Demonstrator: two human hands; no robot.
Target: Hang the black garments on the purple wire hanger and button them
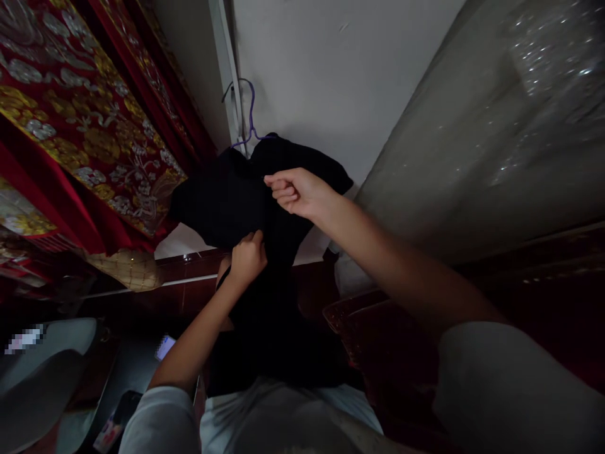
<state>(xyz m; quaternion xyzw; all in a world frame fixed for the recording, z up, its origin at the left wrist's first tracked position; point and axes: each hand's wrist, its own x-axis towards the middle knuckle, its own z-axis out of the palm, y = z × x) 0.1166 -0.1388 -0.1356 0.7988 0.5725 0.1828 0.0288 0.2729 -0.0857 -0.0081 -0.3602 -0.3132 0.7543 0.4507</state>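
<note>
A black short-sleeved garment (222, 195), probably a shirt, hangs in front of me from a purple wire hanger (252, 113). My left hand (249, 257) is closed on the front of the black garment, below its chest. Higher up, near the neckline, my right hand (295, 191) is closed in a pinch over the garment's front. Whatever lies between those right fingertips is too small to make out. The cloth is so dark that its folds and front edges hardly show.
On the left hangs a red curtain (108, 126) with gold and silver patterns. A white wall (326, 69) stands behind the hanger, and plastic-covered material (454, 145) leans at right. At lower left are a grey chair (47, 372) and a lit phone screen (165, 347).
</note>
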